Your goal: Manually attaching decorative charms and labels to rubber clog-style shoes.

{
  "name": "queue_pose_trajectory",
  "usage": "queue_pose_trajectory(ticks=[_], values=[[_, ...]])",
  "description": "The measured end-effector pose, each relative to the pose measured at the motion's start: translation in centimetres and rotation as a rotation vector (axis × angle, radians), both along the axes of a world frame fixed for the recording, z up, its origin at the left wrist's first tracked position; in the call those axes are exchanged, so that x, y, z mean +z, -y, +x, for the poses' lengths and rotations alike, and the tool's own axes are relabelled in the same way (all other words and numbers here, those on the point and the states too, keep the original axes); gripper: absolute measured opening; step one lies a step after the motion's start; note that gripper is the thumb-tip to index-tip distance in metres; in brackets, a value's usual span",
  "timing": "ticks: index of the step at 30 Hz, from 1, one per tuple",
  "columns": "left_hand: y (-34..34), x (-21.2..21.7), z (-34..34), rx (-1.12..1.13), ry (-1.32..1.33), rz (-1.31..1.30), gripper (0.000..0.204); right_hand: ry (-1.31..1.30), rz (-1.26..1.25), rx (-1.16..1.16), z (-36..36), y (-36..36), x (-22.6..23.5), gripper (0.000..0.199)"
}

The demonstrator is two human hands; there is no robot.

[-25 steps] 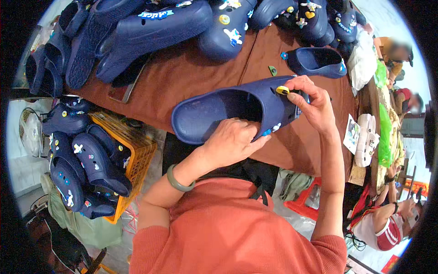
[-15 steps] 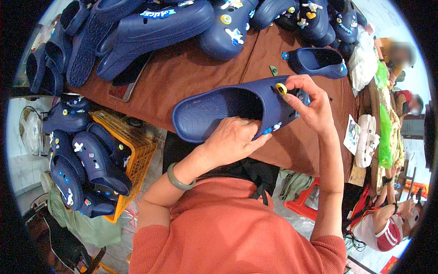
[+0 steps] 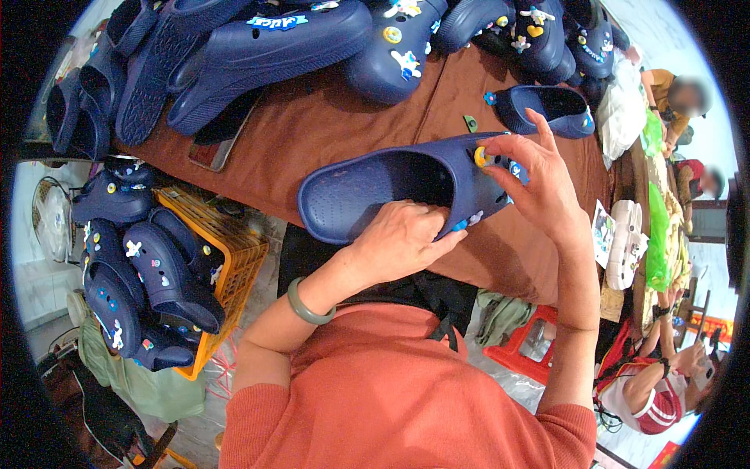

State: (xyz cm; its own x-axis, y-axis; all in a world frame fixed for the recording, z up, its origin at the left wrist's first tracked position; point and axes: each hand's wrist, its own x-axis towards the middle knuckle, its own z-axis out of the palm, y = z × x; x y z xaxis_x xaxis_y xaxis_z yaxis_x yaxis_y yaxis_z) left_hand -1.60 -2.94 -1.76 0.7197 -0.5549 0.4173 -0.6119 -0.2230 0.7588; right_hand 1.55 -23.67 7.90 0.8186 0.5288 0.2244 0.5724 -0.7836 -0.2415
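A navy blue clog (image 3: 332, 187) lies before me on the brown cloth, its heel to the left. My left hand (image 3: 402, 238) grips its near side; the fingers reach into the opening, where their tips are hidden, and the thumb lies outside by blue and white charms (image 3: 469, 222). On top of the toe part, my right hand (image 3: 543, 184) pinches a small yellow round charm (image 3: 480, 156) between thumb and forefinger, against the clog. Whether its stem is in a hole I cannot tell. A blue and white charm (image 3: 515, 170) shows beside these fingers.
Behind stand several navy clogs (image 3: 289, 59) with charms. A smaller clog (image 3: 547, 109), a green charm (image 3: 469, 123) and a phone (image 3: 215, 152) lie on the brown cloth (image 3: 344, 129). More clogs fill a yellow crate (image 3: 242, 273) at left. At right are a white clog (image 3: 625, 242) and other people (image 3: 652, 391).
The yellow charm has come down against the clog's top and turned. My right hand has shifted slightly right, its other fingers lifting and spreading. My left hand keeps its hold.
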Motion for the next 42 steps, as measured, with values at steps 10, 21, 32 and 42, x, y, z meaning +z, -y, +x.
queue_pose_trajectory(ticks=[10,21,32,42], values=[[-0.1,0.1,0.1,-0.018,-0.021,0.006,0.041,0.12,-0.314,0.12,0.2,-1.1,2.0,0.021],[0.1,-0.4,-0.3,-0.012,0.026,0.038,0.037,0.104,-0.312,0.199,1.1,-1.7,1.8,0.019],[-0.1,0.0,0.2,-0.039,0.053,0.02,0.036,-0.263,0.231,0.132,3.6,0.6,-1.0,0.012],[-0.2,-0.1,1.4,-0.064,-0.113,0.007,0.035,0.136,0.253,-0.188,0.3,-1.6,-4.2,0.013]])
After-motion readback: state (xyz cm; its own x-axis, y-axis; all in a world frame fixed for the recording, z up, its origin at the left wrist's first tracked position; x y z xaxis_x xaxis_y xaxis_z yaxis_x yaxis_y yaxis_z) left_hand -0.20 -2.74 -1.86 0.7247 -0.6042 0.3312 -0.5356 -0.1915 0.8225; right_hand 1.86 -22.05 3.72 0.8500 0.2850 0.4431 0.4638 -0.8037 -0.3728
